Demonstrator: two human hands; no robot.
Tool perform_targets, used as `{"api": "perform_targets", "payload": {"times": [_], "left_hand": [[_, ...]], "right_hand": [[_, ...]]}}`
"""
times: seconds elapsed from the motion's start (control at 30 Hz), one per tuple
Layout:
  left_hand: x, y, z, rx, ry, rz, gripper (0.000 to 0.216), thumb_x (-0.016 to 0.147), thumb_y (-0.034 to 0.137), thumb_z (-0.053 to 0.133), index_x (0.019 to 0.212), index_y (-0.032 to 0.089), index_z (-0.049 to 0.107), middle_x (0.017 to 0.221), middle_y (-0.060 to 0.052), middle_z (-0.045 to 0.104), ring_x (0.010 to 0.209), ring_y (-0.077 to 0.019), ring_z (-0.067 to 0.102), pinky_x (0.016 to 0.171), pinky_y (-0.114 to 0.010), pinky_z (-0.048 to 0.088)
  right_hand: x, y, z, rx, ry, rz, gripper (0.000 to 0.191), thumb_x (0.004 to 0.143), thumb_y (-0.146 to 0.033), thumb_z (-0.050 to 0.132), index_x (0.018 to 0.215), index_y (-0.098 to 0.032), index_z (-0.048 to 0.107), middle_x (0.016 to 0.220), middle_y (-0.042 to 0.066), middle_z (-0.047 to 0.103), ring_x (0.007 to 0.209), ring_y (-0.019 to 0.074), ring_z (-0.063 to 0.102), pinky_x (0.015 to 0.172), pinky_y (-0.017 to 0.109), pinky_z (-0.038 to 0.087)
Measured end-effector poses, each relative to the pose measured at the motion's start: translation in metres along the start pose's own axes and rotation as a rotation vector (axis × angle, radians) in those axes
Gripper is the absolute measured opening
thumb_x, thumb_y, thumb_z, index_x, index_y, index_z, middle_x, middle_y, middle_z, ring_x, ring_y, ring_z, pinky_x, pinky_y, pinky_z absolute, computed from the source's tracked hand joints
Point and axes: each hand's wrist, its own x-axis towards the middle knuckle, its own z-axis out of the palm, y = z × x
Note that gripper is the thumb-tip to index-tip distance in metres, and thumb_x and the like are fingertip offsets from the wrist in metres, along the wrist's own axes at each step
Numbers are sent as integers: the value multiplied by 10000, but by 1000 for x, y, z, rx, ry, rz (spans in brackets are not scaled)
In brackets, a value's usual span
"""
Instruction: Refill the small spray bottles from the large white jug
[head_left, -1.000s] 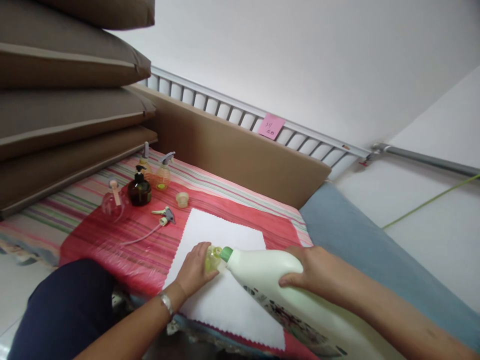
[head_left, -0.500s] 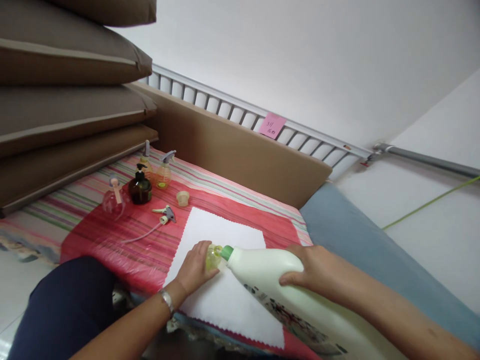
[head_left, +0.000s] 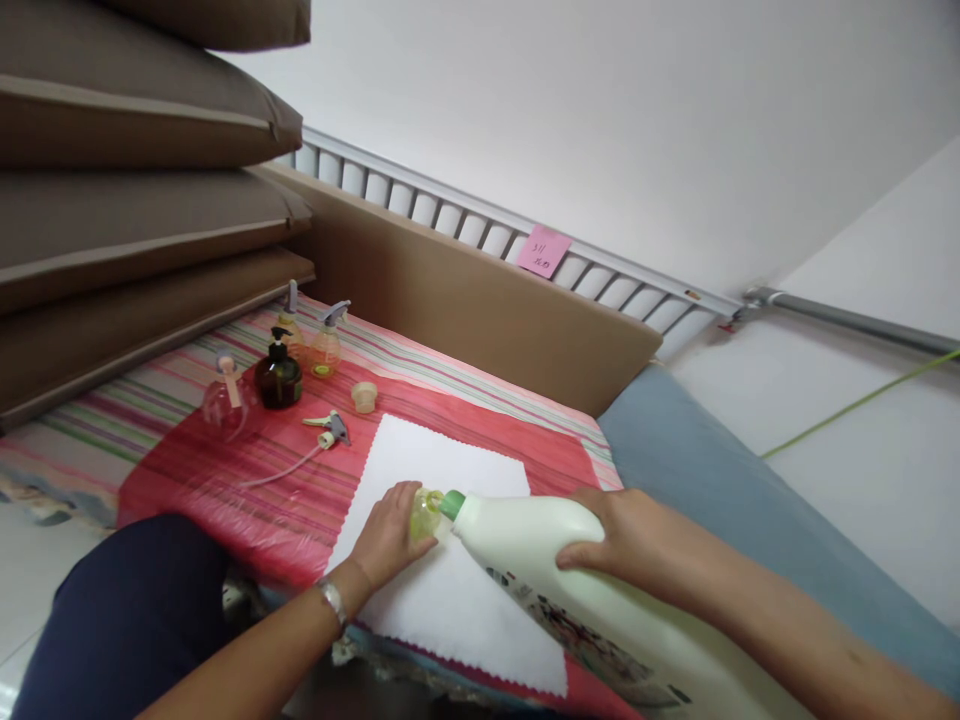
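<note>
My right hand [head_left: 626,540] grips a large white plastic bottle [head_left: 525,545] tilted on its side, its green neck pointing left. My left hand [head_left: 390,540] is closed round a small clear yellowish bottle [head_left: 425,515] held right at that green neck. Both hover over a white cloth [head_left: 442,600] with zigzag edges, spread on a red striped cover [head_left: 247,480].
At the far left stand a dark pump bottle [head_left: 278,380], two yellowish spray bottles [head_left: 326,345] and a clear pink bottle [head_left: 223,405]. A loose spray head with tube [head_left: 330,430] and a small cap [head_left: 364,397] lie nearby. Brown cushions [head_left: 112,200] are stacked on the left; a cardboard panel [head_left: 480,310] stands behind.
</note>
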Motion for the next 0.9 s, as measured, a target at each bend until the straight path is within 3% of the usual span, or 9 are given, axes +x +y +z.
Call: {"api": "perform_targets", "payload": {"times": [0.9], "left_hand": [[-1,2,-1,-67,35,-38,666,643,287,726,1230,194,427,1183,-117,545,1120,-290,518,945,-477,441]], "right_hand": [[-4,0,4,23,14,26,368,644,-484,666,929,-252,673,896,63,722,811,274,646,637,312,432]]}}
